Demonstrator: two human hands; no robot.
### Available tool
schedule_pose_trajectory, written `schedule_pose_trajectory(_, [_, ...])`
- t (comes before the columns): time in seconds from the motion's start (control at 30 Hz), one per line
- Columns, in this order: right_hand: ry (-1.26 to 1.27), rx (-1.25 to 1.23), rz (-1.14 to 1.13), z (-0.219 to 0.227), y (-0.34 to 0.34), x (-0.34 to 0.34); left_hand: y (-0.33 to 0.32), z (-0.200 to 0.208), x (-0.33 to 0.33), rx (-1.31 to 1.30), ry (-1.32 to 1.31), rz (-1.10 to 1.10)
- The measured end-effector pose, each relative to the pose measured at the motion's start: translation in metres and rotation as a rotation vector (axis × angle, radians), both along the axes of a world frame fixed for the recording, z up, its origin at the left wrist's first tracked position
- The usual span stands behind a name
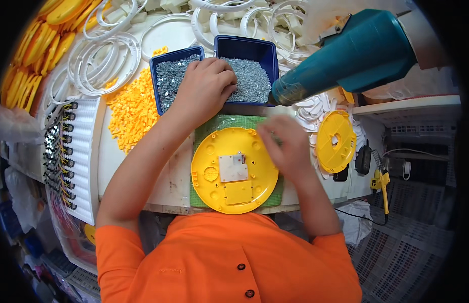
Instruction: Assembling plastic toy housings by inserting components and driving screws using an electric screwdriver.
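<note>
"What's nearest on the table (173, 178)?"

"A yellow disc (265, 174), on a green mat (276, 198) at the front edge, its rim reaching past that edge in this view."

"The hands?"

"The right hand (286, 144) bends over the disc's right side (too blurred to tell whether it grips anything). Farther in, the left hand (206, 83) curls over two dark blue bins (246, 46) of small metal parts; I can't tell if it has pinched any."

"And around them?"

"Yellow pieces (131, 126) heap to the left; a yellow cover (338, 136) lies toward the right edge, grey crates (401, 247) below. White rings (108, 38) crowd the far edge, yellow discs (30, 60) the far left corner."

"Room to move?"

"Tight. A strip of tabletop shows left of the mat, whose far end nearly meets the bins; a teal tool (345, 55) slants in at their front right corner."
</note>
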State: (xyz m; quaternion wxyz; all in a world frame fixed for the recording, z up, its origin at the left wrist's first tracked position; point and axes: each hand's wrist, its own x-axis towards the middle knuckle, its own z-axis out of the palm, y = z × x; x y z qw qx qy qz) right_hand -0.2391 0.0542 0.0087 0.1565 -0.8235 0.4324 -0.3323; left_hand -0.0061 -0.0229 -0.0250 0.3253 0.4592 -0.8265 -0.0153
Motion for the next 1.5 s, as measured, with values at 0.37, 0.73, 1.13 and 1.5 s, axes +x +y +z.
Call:
schedule_pose_trajectory(0.37, [0.045, -0.180, 0.023, -0.028, -0.094, 0.022, 0.022, 0.001, 0.001, 0.024, 0.157, 0.020])
schedule_pose_trajectory(0.73, [0.023, -0.051, 0.016, -0.033, -0.095, 0.005, 0.143, 0.026, 0.013, 0.333, 0.211, -0.123])
schedule_pose_trajectory(1.13, [-0.060, 0.132, -0.022, -0.012, 0.061, -0.021, 0.175, 0.013, 0.006, 0.344, 0.212, -0.117])
schedule_pose_trajectory(1.5, [0.033, 0.069, 0.105, -0.017, 0.083, -0.005, 0.172, 0.010, 0.011, 0.299, 0.167, -0.177])
